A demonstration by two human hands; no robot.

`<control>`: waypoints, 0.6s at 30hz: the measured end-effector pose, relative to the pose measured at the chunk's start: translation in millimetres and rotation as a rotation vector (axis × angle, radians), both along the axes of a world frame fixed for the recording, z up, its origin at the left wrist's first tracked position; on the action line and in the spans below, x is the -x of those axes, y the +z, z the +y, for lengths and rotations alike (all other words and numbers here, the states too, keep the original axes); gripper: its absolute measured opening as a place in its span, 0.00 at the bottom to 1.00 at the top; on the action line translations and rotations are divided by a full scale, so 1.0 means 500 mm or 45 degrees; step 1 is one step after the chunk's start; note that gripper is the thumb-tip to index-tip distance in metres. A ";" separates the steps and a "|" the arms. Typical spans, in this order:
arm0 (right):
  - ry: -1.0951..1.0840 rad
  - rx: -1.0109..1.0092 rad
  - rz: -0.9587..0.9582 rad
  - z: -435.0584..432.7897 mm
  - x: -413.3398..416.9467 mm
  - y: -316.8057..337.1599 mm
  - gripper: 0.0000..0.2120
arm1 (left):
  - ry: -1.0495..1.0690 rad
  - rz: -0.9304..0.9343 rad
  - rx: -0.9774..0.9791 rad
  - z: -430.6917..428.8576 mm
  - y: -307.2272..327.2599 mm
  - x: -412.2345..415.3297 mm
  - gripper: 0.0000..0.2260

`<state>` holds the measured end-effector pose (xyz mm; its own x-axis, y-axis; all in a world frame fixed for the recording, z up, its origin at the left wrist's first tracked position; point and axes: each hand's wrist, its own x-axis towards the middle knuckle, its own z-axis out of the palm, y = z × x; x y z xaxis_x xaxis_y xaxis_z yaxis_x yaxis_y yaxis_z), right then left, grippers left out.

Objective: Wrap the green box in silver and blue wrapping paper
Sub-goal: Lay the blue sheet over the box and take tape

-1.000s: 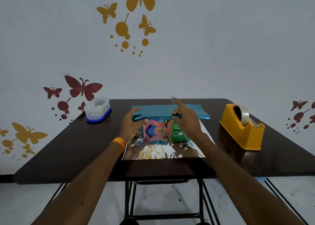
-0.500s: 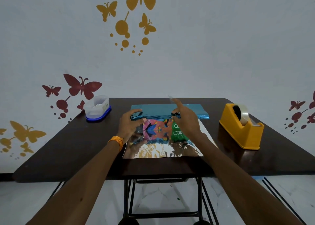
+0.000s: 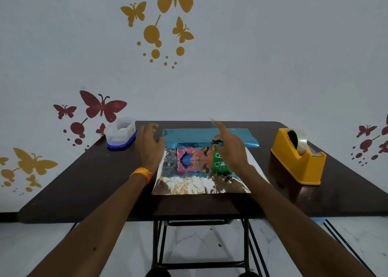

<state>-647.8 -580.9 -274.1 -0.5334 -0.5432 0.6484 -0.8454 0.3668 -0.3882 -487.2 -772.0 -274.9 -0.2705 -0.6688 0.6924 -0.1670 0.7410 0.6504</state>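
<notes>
The green box (image 3: 219, 164), with a colourful picture on its side, lies on the silver wrapping paper (image 3: 199, 185) at the middle of the table. The blue wrapping paper (image 3: 210, 134) lies behind it, its near edge drawn onto the box top. My right hand (image 3: 230, 151) pinches that blue edge over the box with thumb and lower fingers. Its index finger points up with a small clear strip of tape (image 3: 212, 119) on the tip. My left hand (image 3: 150, 148) hovers to the left of the box, fingers spread, holding nothing.
A yellow tape dispenser (image 3: 300, 158) stands at the right of the dark table (image 3: 84, 182). A clear plastic container with a blue lid (image 3: 121, 133) sits upside down at the back left. The wall runs right behind the table.
My left hand has let go of the blue paper's edge and moved left, away from the box. My right hand has stayed on the blue edge.
</notes>
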 end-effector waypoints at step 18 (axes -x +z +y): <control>-0.014 -0.015 0.070 -0.004 -0.001 -0.005 0.42 | -0.268 -0.652 0.652 0.085 0.000 0.106 0.14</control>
